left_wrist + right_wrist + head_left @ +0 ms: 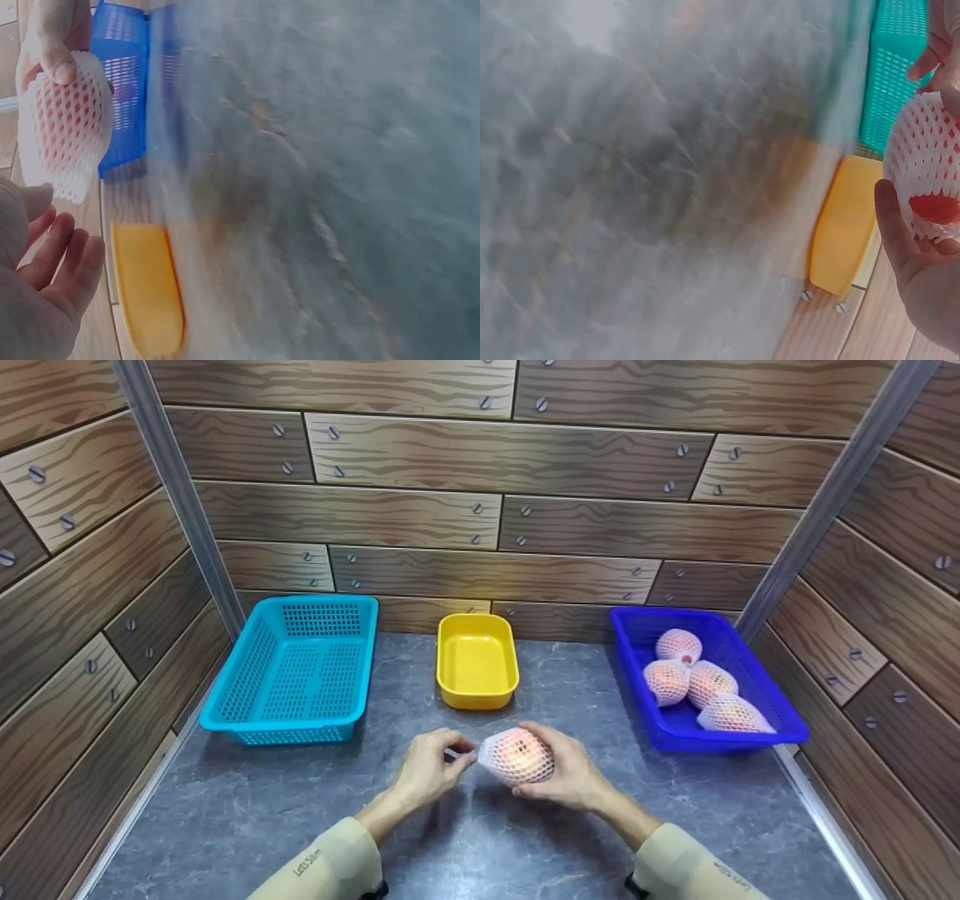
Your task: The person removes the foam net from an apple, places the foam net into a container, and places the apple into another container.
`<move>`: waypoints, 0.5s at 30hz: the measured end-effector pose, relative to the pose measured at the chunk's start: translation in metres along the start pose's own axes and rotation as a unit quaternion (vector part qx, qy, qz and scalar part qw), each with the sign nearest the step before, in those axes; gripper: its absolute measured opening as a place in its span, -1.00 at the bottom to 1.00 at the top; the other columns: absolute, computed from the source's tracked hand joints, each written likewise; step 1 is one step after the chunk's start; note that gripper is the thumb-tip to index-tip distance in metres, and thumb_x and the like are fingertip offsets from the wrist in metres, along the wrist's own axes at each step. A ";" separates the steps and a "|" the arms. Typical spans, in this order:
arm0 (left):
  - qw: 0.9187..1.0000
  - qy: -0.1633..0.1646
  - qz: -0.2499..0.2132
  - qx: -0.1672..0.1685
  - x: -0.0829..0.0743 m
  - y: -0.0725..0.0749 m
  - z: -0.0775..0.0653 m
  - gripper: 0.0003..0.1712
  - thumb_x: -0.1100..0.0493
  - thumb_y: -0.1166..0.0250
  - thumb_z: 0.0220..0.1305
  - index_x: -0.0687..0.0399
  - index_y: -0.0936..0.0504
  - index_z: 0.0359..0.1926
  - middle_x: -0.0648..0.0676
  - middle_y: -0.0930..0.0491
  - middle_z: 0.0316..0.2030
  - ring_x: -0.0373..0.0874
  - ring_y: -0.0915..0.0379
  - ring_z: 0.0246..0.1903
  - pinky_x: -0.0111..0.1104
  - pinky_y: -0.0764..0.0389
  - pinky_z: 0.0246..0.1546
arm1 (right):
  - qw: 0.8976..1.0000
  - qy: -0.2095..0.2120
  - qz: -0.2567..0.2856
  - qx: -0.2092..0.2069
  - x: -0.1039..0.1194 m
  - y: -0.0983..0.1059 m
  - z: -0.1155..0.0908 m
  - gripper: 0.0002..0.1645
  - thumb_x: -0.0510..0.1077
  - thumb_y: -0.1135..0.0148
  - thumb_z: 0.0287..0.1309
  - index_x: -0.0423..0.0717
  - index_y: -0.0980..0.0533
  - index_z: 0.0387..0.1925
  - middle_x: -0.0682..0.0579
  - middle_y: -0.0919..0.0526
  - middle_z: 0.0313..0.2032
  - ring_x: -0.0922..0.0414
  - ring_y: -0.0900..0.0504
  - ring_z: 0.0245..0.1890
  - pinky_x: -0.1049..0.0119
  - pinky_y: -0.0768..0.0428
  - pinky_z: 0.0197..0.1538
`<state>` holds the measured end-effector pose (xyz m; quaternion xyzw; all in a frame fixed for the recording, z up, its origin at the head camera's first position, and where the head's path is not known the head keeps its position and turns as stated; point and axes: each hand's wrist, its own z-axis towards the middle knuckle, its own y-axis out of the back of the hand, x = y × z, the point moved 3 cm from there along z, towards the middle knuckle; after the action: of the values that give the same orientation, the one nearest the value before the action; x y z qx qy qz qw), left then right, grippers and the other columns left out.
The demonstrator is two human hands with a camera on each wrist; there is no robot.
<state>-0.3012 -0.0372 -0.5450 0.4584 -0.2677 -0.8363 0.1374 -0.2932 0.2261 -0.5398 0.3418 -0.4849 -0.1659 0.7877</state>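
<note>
My right hand (566, 769) grips a red-and-yellow apple (521, 757) in a white foam net, held above the grey table. The thumb and forefinger of my left hand (431, 765) pinch the gathered end of the foam net (487, 751). In the left wrist view, the net's open-ended tail (71, 184) meets the left thumb, while the other fingers are loosely bent. Bare red skin of the apple (934, 208) shows at the net's opposite end in the right wrist view, beside the right fingers.
A teal perforated basket (360, 675) stands at the left, with nothing visible in it. Behind the hands is a yellow tray (480, 699). A blue basket (660, 739) at the right holds several netted apples (712, 682). Wood-patterned walls (420, 514) enclose the table (570, 690).
</note>
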 end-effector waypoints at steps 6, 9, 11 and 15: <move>0.999 0.029 -0.041 0.006 -0.008 0.005 0.007 -0.93 0.26 -0.51 0.45 0.07 -0.91 -0.13 0.05 -0.91 -0.20 -0.18 -0.80 -0.22 -0.25 -0.87 -0.10 | 1.000 0.019 -0.006 0.001 0.006 0.010 0.006 0.27 0.13 -0.88 -0.19 -0.12 -0.49 0.56 -0.16 -0.75 0.36 -0.15 -0.76 0.31 -0.19 -0.65 0.43; 0.997 0.042 -0.056 0.010 -0.012 0.007 0.010 -0.91 0.25 -0.51 0.46 0.04 -0.92 -0.11 0.02 -0.92 -0.17 -0.21 -0.80 -0.20 -0.37 -0.82 -0.09 | 1.000 0.027 -0.006 0.001 0.008 0.015 0.008 0.26 0.12 -0.88 -0.19 -0.09 -0.50 0.56 -0.14 -0.76 0.35 -0.11 -0.76 0.29 -0.12 -0.66 0.42; 0.997 0.049 -0.066 0.011 -0.015 0.008 0.011 -0.89 0.26 -0.50 0.46 0.02 -0.92 -0.09 0.02 -0.92 -0.15 -0.21 -0.79 -0.19 -0.36 -0.82 -0.07 | 1.000 0.030 -0.007 -0.001 0.010 0.019 0.010 0.25 0.12 -0.88 -0.19 -0.09 -0.50 0.56 -0.13 -0.76 0.35 -0.10 -0.76 0.29 -0.10 -0.68 0.41; 0.996 0.045 -0.081 0.008 -0.023 0.009 0.014 -0.88 0.27 -0.51 0.45 0.02 -0.92 -0.08 0.03 -0.92 -0.14 -0.22 -0.78 -0.20 -0.25 -0.85 -0.07 | 1.000 0.030 -0.008 -0.006 0.013 0.025 0.012 0.24 0.10 -0.88 -0.18 -0.10 -0.50 0.56 -0.12 -0.77 0.35 -0.06 -0.76 0.28 -0.06 -0.68 0.40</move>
<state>-0.3009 -0.0297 -0.5177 0.5171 -0.2302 -0.8208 0.0770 -0.2997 0.2317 -0.5108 0.3460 -0.4577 -0.1647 0.8023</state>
